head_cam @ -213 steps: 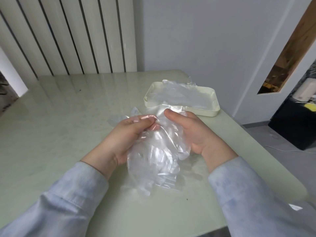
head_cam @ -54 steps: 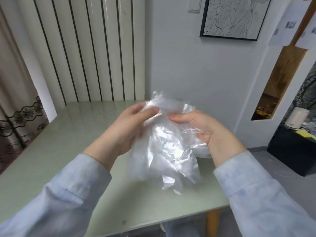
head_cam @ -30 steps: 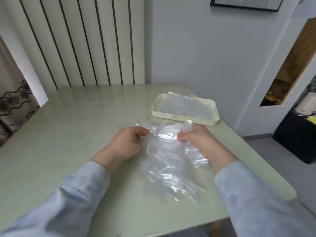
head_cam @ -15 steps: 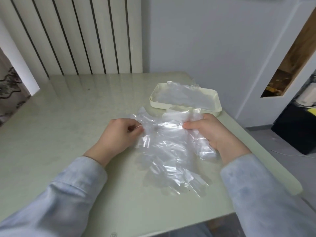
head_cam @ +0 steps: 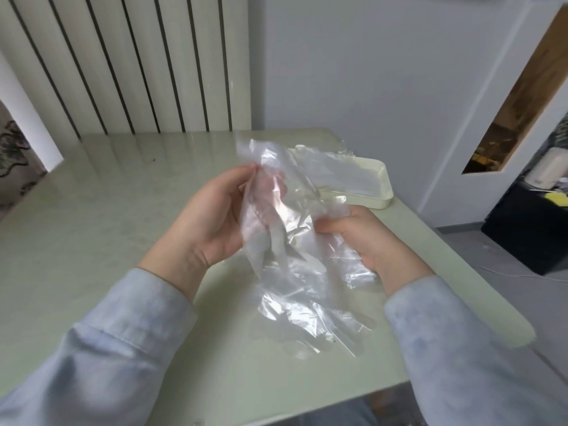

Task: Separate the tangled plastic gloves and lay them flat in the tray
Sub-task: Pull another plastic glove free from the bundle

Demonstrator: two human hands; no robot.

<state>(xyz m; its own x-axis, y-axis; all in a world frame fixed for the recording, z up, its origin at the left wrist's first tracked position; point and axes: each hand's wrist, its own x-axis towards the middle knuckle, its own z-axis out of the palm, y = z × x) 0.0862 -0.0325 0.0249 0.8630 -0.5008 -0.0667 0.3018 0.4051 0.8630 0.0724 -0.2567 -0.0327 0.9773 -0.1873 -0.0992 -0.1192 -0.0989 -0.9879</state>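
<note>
A bunch of clear plastic gloves point(head_cam: 295, 265) hangs between my hands above the table, its lower fingers trailing onto the tabletop. My left hand point(head_cam: 212, 222) pinches the bunch near its top, palm turned up. My right hand point(head_cam: 362, 238) grips the right side of the bunch lower down. Behind them at the table's far right stands the cream tray point(head_cam: 381, 198), with clear gloves point(head_cam: 344, 173) lying in it. The raised plastic hides the tray's left part.
The pale green table point(head_cam: 107, 216) ends close on the right and front. A white slatted panel point(head_cam: 123, 63) and a wall stand behind it. A black cabinet point(head_cam: 528, 232) sits on the floor to the right.
The bunch lay spread on the table with both hands pinching its top edge. Now my hands have lifted it, the left one raised higher and turned palm up.
</note>
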